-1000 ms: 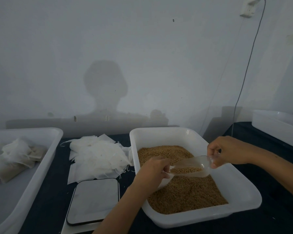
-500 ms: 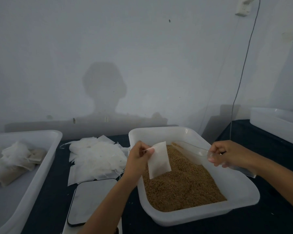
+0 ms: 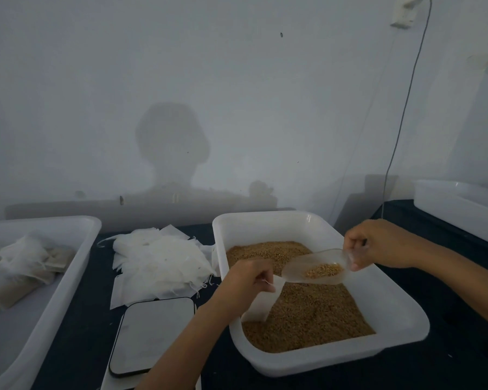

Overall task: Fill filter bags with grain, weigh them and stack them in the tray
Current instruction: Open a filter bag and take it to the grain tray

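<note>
A white tub holds brown grain. My left hand pinches the top of a white filter bag that hangs over the grain. My right hand grips the handle of a clear plastic scoop with some grain in it; the scoop's mouth is just above and right of the bag's top. A flat scale lies in front of a heap of empty bags. The tray at the left holds several filled bags.
Another white tub stands at the far right on the dark table. A cable hangs down the wall behind the grain tub. The wall runs close behind the table.
My left hand lowered the bag toward the grain. My right hand brought the scoop, now holding grain, over from the tub's right side to the bag's mouth.
</note>
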### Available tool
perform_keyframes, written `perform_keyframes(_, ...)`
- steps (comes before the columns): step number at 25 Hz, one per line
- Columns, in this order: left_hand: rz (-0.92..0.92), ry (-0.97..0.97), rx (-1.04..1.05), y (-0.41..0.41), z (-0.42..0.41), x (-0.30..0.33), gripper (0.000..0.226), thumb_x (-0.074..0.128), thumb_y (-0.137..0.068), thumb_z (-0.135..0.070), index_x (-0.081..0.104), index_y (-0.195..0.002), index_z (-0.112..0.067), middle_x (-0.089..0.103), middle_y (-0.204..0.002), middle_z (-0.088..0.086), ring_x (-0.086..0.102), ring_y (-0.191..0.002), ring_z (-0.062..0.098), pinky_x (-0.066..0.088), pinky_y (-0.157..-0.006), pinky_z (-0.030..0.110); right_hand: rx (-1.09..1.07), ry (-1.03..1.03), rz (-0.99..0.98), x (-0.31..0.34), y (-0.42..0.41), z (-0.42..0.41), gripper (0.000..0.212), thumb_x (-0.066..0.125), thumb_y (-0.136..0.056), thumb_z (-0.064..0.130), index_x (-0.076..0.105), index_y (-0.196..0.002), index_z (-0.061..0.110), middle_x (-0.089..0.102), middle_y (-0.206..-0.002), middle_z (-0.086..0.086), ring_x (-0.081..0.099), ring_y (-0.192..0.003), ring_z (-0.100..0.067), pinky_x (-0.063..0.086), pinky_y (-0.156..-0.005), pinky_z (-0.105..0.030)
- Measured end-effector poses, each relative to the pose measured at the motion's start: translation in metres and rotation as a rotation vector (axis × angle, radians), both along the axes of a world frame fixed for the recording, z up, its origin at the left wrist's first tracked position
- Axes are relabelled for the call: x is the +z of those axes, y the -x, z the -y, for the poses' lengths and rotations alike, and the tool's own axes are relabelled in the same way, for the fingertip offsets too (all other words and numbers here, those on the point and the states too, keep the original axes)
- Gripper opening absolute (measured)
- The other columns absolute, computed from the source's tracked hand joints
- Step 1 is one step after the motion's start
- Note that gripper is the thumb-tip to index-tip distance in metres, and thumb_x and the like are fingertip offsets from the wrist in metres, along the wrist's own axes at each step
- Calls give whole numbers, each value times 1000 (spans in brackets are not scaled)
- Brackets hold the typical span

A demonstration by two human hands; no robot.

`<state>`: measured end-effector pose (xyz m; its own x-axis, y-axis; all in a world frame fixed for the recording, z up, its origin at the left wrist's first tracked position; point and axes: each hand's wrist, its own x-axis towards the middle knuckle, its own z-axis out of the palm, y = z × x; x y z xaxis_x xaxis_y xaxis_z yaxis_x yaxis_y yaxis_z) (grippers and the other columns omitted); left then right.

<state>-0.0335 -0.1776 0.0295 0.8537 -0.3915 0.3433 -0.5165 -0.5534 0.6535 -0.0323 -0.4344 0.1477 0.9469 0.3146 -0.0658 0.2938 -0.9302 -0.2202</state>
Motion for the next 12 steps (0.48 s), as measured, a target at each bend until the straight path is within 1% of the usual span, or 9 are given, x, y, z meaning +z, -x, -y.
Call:
perform_keyframes(2,45,-58,-44,1,0,1,12,68,-81,-4,58,-74,-2,55,-78,3,42,-67,5,33,-63,12,20,57,-14,2,0,-8,11,79,-75,22,68,-76,19,69,-85,5,62,-86,-10,51,-85,-34)
perform_keyframes(5,93,-105,-78,2,0,1,12,69,-80,-5,59,-74,-2,58,-81,7,42,-70,7,34,-64,13,39,135,-15,4,-1,-21,13,79,-74,24,66,-76,22,69,-89,5,62,-89,-11,51,-87,-36)
perform_keyframes(9,109,-97,-81,2,0,-1,11,70,-80,-6,60,-75,-4,55,-79,-1,44,-71,7,37,-67,17,46,168,-8,5,-2,-31,18,79,-74,23,62,-70,26,70,-85,7,64,-86,-11,52,-86,-38)
perform_keyframes(12,101,-78,-78,0,0,-3,11,69,-80,-5,60,-74,-5,57,-79,0,46,-72,8,39,-68,18,36,205,8,3,-4,-31,17,79,-74,25,63,-72,26,68,-84,9,63,-85,-9,52,-85,-37)
